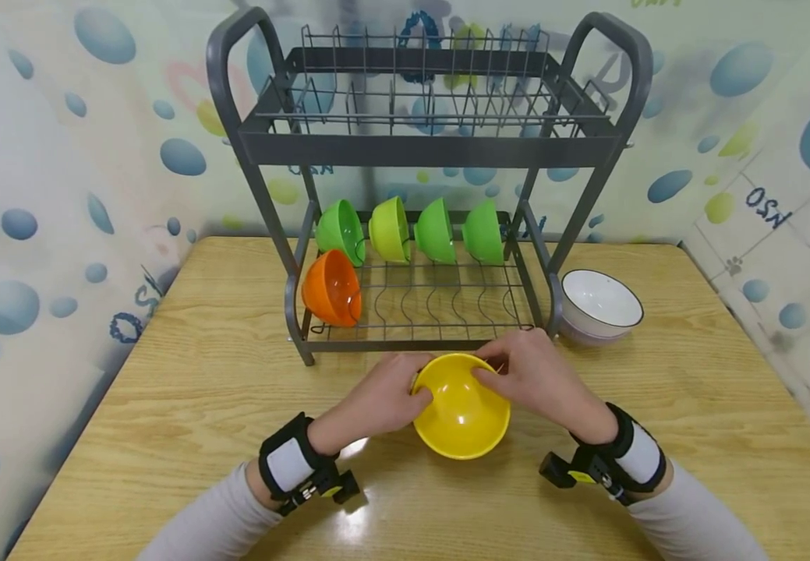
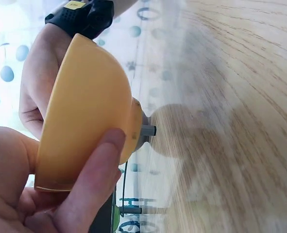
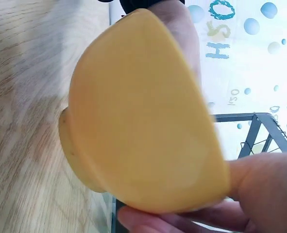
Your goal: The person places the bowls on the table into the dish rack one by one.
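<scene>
at lower centre of the head view we find the yellow bowl point(image 1: 462, 413), tilted, its opening turned toward us; the left hand point(image 1: 392, 396) pinches its rim at left, and the right hand point(image 1: 534, 374) pinches it at upper right. behind, at upper centre, we note the two-tier dish rack point(image 1: 433, 150), bearing on its lower tier the orange bowl point(image 1: 320, 290) at left and a row of four green bowls point(image 1: 436, 231). at centre right, we see the dark-rimmed white bowl point(image 1: 601, 300) on the wooden table point(image 1: 713, 436).

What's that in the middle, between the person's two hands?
A yellow bowl: the head view shows it between the left hand and the right hand, both gripping its rim.
</scene>
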Tool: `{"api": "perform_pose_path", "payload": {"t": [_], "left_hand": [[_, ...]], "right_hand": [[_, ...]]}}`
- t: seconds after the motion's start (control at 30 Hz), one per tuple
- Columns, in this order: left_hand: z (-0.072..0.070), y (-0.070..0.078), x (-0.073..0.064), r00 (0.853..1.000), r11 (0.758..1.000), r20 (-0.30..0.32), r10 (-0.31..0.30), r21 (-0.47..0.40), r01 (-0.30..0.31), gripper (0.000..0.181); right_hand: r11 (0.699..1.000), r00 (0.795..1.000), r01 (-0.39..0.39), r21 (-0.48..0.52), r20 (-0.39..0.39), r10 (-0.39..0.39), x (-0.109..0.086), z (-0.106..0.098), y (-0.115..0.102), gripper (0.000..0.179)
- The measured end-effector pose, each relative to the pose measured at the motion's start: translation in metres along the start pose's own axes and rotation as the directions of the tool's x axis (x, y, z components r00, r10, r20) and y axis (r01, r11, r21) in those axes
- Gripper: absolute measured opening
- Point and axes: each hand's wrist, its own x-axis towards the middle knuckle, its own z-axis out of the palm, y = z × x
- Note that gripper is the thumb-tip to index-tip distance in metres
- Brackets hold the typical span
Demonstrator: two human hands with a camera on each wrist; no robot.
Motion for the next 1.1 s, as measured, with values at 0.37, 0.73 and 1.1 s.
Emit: {"api": "perform_pose_path", "payload": {"t": [0.37,0.73,1.1], "left_hand": [[-0.012,0.003,-0.005,0.998,0.998,-0.053,0.016,0.059,-0.013,0.025],[-0.044,0.012,-0.005,0.986,0.995,-0.163,0.028,0.101,-0.012,0.029],[-0.098,0.021,0.001,0.965,0.982,-0.263,0.01,0.182,0.04,0.028]], "right_hand": [[0.978,1.0,-0.016,0.207,0.015,0.014,-0.015,-0.029,0.011,0.032],[0.986,0.862,-0.123,0.115,-0.479,0.163,-0.017,-0.053,0.059,0.024],[0.977,0.855,-0.165,0.135,-0.474,0.21,-0.013,-0.048,0.075,0.029]]}}
